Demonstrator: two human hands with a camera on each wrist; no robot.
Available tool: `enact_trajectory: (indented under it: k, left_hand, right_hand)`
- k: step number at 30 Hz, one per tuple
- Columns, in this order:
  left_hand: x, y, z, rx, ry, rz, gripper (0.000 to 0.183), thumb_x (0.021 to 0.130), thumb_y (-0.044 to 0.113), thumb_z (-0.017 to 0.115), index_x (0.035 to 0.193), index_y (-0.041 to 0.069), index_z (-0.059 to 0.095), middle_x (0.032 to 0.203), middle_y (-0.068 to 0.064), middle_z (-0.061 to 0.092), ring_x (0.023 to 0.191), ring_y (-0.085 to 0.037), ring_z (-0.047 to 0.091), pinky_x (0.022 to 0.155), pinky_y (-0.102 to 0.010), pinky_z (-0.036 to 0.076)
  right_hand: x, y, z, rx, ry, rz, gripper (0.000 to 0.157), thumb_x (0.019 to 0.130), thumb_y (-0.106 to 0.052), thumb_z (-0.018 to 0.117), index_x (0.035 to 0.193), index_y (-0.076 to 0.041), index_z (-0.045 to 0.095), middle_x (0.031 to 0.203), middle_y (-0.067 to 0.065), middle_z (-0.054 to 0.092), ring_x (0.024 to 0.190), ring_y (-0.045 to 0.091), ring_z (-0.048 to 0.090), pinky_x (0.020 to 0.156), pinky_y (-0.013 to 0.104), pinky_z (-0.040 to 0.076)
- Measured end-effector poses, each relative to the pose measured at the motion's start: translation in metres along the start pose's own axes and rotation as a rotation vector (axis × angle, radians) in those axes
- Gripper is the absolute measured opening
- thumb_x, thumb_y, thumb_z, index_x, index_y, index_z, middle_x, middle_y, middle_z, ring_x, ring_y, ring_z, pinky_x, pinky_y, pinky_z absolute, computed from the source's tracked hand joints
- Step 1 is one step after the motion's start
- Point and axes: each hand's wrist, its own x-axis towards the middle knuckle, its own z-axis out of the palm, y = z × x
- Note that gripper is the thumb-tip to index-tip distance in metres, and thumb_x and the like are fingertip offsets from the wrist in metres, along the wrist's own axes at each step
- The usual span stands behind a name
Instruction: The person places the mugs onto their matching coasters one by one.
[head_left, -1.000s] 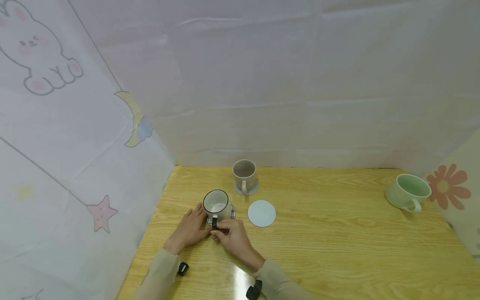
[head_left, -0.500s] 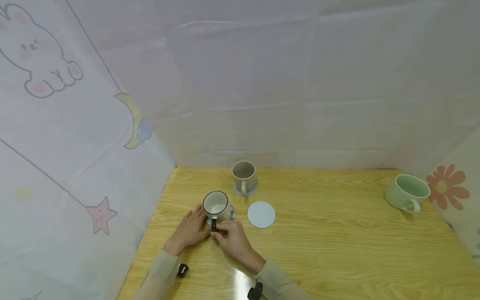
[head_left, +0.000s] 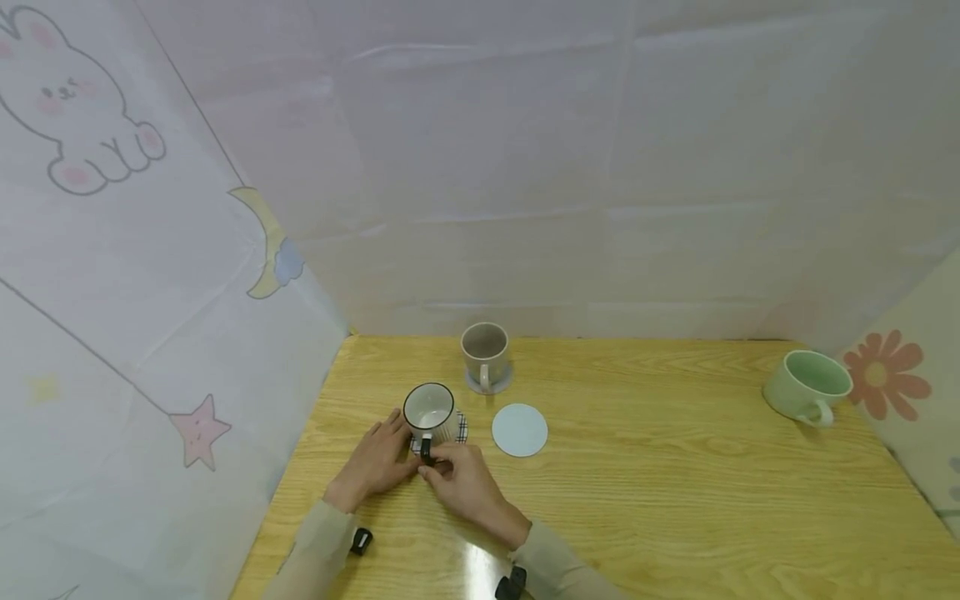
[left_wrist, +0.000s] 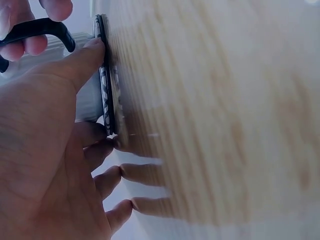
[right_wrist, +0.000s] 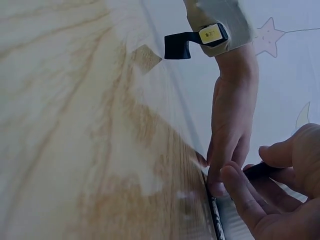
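A ribbed white mug [head_left: 442, 428] with a black rim stands upright on a round checked coaster [head_left: 462, 425] at the table's left. My right hand [head_left: 467, 483] pinches the mug's black handle [right_wrist: 257, 171] between thumb and fingers. Beside the coaster's left side lies my left hand [head_left: 375, 458], fingers extended with their tips down on the table. In the left wrist view its thumb [left_wrist: 95, 55] presses on the edge of the coaster [left_wrist: 106, 95], and the other fingertips touch the tabletop past the coaster. The mug hides much of the coaster from above.
Behind the white mug, a grey-beige mug [head_left: 484, 350] stands on a pale coaster [head_left: 504, 383]. A light blue round coaster [head_left: 520, 430] lies bare to the right. Near the table's right edge sits a wide green mug [head_left: 798, 392]. Printed cloth walls [head_left: 480, 208] border the table.
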Motion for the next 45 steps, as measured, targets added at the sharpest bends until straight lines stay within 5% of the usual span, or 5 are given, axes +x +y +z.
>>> enact_trajectory:
  k: [13, 21, 37, 45]
  left_hand:
    - [-0.004, -0.002, -0.005, -0.003, 0.066, 0.014, 0.077, 0.098, 0.044, 0.075, 0.157, 0.002, 0.050, 0.165, -0.024, 0.045, 0.153, -0.054, 0.038, 0.121, -0.070, 0.037]
    - [-0.009, -0.002, -0.015, -0.013, 0.166, 0.055, 0.067, 0.104, 0.026, 0.070, 0.158, -0.003, 0.046, 0.160, -0.027, 0.049, 0.149, -0.054, 0.044, 0.124, -0.066, 0.035]
    - [-0.021, 0.004, -0.035, -0.023, 0.215, 0.022, 0.061, 0.107, 0.022, 0.066, 0.157, -0.007, 0.046, 0.164, -0.025, 0.045, 0.151, -0.054, 0.040, 0.124, -0.068, 0.033]
    - [-0.024, 0.012, -0.047, -0.004, 0.296, 0.023, 0.060, 0.108, 0.024, 0.065, 0.158, -0.004, 0.047, 0.162, -0.025, 0.049, 0.148, -0.052, 0.046, 0.121, -0.068, 0.039]
  right_hand:
    - [-0.004, 0.000, -0.009, 0.005, -0.009, 0.041, 0.022, 0.098, -0.005, 0.077, 0.119, 0.000, 0.078, 0.118, 0.013, 0.079, 0.094, 0.017, 0.079, 0.079, 0.018, 0.062]
    - [-0.008, -0.004, -0.025, -0.012, -0.028, 0.064, 0.021, 0.099, -0.011, 0.077, 0.119, -0.005, 0.078, 0.116, 0.011, 0.078, 0.093, 0.012, 0.077, 0.077, 0.018, 0.062]
    - [-0.019, -0.011, -0.050, -0.002, -0.016, 0.006, 0.025, 0.100, -0.008, 0.075, 0.123, 0.002, 0.076, 0.116, 0.019, 0.077, 0.098, 0.030, 0.079, 0.082, 0.028, 0.065]
    - [-0.026, -0.013, -0.066, -0.036, 0.018, 0.020, 0.023, 0.100, -0.012, 0.076, 0.123, -0.009, 0.077, 0.121, 0.011, 0.077, 0.102, 0.026, 0.078, 0.085, 0.032, 0.065]
